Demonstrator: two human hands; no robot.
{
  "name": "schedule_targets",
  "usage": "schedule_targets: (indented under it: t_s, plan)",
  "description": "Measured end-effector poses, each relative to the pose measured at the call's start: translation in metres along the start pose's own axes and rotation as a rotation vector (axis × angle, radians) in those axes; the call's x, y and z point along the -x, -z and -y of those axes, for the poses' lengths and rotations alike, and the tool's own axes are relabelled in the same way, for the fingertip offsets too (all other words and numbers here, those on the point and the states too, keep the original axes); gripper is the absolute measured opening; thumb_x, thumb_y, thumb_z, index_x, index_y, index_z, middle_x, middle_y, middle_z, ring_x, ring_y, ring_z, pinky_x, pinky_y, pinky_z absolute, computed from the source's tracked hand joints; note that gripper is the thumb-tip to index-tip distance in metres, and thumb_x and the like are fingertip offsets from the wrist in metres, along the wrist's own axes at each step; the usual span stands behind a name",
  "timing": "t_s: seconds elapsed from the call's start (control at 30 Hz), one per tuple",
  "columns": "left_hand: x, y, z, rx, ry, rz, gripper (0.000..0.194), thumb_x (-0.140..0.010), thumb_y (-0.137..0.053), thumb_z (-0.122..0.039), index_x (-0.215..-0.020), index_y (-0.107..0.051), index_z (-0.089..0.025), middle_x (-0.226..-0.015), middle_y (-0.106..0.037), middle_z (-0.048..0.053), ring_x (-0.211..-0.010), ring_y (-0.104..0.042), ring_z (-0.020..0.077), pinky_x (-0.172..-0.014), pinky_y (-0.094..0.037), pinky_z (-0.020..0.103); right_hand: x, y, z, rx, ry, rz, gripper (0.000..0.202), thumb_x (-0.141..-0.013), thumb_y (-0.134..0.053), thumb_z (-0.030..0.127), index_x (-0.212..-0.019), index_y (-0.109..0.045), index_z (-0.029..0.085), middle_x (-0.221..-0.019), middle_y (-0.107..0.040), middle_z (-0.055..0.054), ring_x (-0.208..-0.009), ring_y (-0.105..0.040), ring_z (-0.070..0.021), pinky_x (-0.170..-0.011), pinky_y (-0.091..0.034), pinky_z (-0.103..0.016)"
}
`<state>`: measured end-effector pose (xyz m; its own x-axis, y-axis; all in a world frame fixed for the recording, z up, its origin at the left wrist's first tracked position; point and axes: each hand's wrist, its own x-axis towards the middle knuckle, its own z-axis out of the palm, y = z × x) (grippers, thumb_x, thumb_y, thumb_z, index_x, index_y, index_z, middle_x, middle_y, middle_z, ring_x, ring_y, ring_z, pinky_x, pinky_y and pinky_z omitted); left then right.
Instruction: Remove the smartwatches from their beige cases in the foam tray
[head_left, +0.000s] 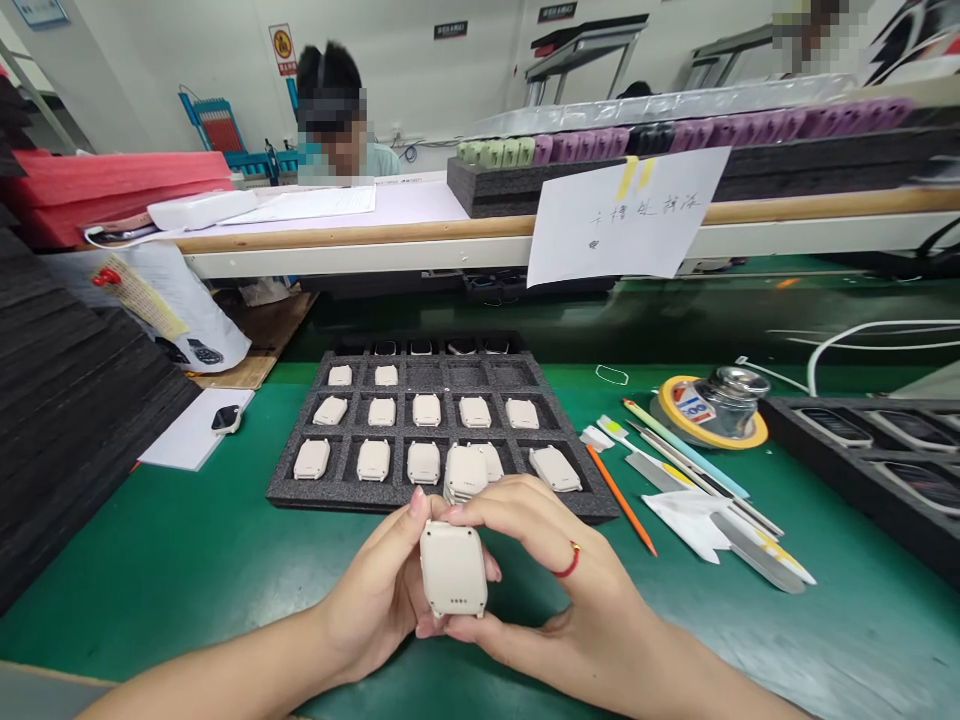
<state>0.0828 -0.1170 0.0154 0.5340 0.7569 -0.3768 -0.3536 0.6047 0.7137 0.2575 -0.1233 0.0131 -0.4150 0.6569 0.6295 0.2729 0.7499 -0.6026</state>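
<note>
A cream smartwatch case (454,570) is held upright above the green bench, its back with small metal contacts turned toward me. My left hand (382,580) grips its left edge, thumb at the top corner and fingers behind. On the right side my right hand (555,570) holds it between the fingers at the top and the thumb at the bottom corner. Just beyond my hands lies a black foam tray (292,490) with several like cases in its compartments. Stacked cases (466,470) sit in its front row, partly hidden by my right hand.
To the right lie an orange stick (621,500), blades, pens and a yellow tape roll (682,415) with a glass jar (739,385). Another foam tray (795,450) holds watches at far right. Black foam sheets (82,400) are piled at left. Behind the shelf (360,250) sits a person.
</note>
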Motion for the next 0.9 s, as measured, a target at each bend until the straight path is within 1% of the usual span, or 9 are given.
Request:
schedule_targets:
  t_s: [0.13, 0.23, 0.3, 0.4, 0.47, 0.6, 0.73, 0.83, 0.9]
  plan:
    - [-0.001, -0.001, 0.000, 0.012, 0.018, -0.021, 0.053, -0.073, -0.069, -0.066, -0.088, -0.057, -0.016, -0.073, -0.064, 0.002, -0.047, -0.052, 0.0067, -0.040, -0.027, 0.016, -0.001, 0.000, 0.000, 0.044, -0.014, 0.033, 0.054, -0.080, -0.078, 0.026, -0.127, -0.052, 0.022, -0.100, -0.068, -0.006, -0.093, -0.062, -0.0213, -0.084, -0.049, -0.037]
    - [-0.003, 0.001, 0.003, 0.012, -0.003, -0.001, 0.053, -0.077, -0.065, -0.066, -0.089, -0.058, -0.016, -0.072, -0.062, 0.001, -0.045, -0.047, 0.0051, -0.040, -0.027, 0.017, -0.002, 0.004, -0.002, 0.112, -0.008, 0.026, 0.052, -0.079, -0.076, 0.024, -0.125, -0.053, 0.022, -0.100, -0.068, -0.006, -0.093, -0.062, -0.0221, -0.082, -0.049, -0.037]
    - [-0.003, 0.003, 0.005, -0.017, -0.024, 0.032, 0.052, -0.081, -0.060, -0.067, -0.089, -0.058, -0.015, -0.070, -0.059, -0.001, -0.044, -0.044, 0.0046, -0.042, -0.029, 0.018, -0.003, 0.007, -0.008, 0.169, -0.028, -0.046, 0.046, -0.078, -0.074, 0.023, -0.121, -0.054, 0.022, -0.102, -0.069, -0.005, -0.092, -0.063, -0.0221, -0.081, -0.050, -0.037]
    - [-0.004, 0.005, 0.008, -0.153, -0.028, 0.072, 0.050, -0.084, -0.056, -0.065, -0.085, -0.055, -0.016, -0.075, -0.060, 0.001, -0.047, -0.044, 0.0053, -0.045, -0.032, 0.020, -0.004, 0.010, -0.021, 0.258, -0.132, -0.172, 0.036, -0.081, -0.070, 0.024, -0.115, -0.057, 0.023, -0.104, -0.069, -0.006, -0.093, -0.064, -0.0221, -0.081, -0.050, -0.036]
    - [-0.003, 0.004, 0.011, -0.308, 0.013, 0.105, 0.050, -0.081, -0.059, -0.065, -0.081, -0.053, -0.016, -0.081, -0.062, 0.004, -0.050, -0.046, 0.0059, -0.046, -0.033, 0.020, -0.005, 0.010, -0.030, 0.292, -0.190, -0.186, 0.032, -0.084, -0.068, 0.027, -0.113, -0.058, 0.023, -0.104, -0.069, -0.006, -0.095, -0.063, -0.0232, -0.083, -0.051, -0.038]
    - [-0.001, 0.002, 0.017, -0.549, 0.122, 0.201, 0.051, -0.079, -0.060, -0.067, -0.082, -0.051, -0.017, -0.087, -0.064, 0.006, -0.053, -0.047, 0.0060, -0.050, -0.035, 0.021, -0.006, 0.005, -0.038, 0.267, -0.258, -0.069, 0.034, -0.086, -0.067, 0.028, -0.118, -0.057, 0.024, -0.113, -0.066, -0.007, -0.107, -0.060, -0.0256, -0.093, -0.049, -0.043]
    - [-0.002, 0.004, 0.025, -0.732, 0.192, 0.238, 0.047, -0.080, -0.060, -0.063, -0.083, -0.054, -0.017, -0.092, -0.065, 0.006, -0.058, -0.049, 0.0077, -0.052, -0.038, 0.021, -0.015, 0.007, -0.034, 0.202, -0.306, -0.012, 0.047, -0.086, -0.065, 0.026, -0.131, -0.051, 0.023, -0.127, -0.058, -0.009, -0.120, -0.055, -0.0245, -0.103, -0.045, -0.042]
    - [-0.009, 0.015, 0.034, -0.805, 0.175, 0.245, 0.049, -0.078, -0.062, -0.065, -0.084, -0.056, -0.017, -0.088, -0.066, 0.004, -0.055, -0.049, 0.0079, -0.050, -0.037, 0.021, -0.027, 0.014, -0.027, 0.219, -0.285, 0.106, 0.056, -0.086, -0.067, 0.026, -0.138, -0.047, 0.020, -0.135, -0.055, -0.013, -0.125, -0.053, -0.0245, -0.107, -0.042, -0.040]
    - [-0.015, 0.022, 0.038, -0.844, 0.101, 0.294, 0.052, -0.078, -0.060, -0.068, -0.083, -0.056, -0.017, -0.084, -0.066, 0.003, -0.053, -0.047, 0.0069, -0.049, -0.034, 0.020, -0.037, 0.018, -0.022, 0.291, -0.279, 0.225, 0.067, -0.082, -0.072, 0.032, -0.141, -0.046, 0.016, -0.133, -0.058, -0.016, -0.122, -0.057, -0.0268, -0.103, -0.046, -0.039]
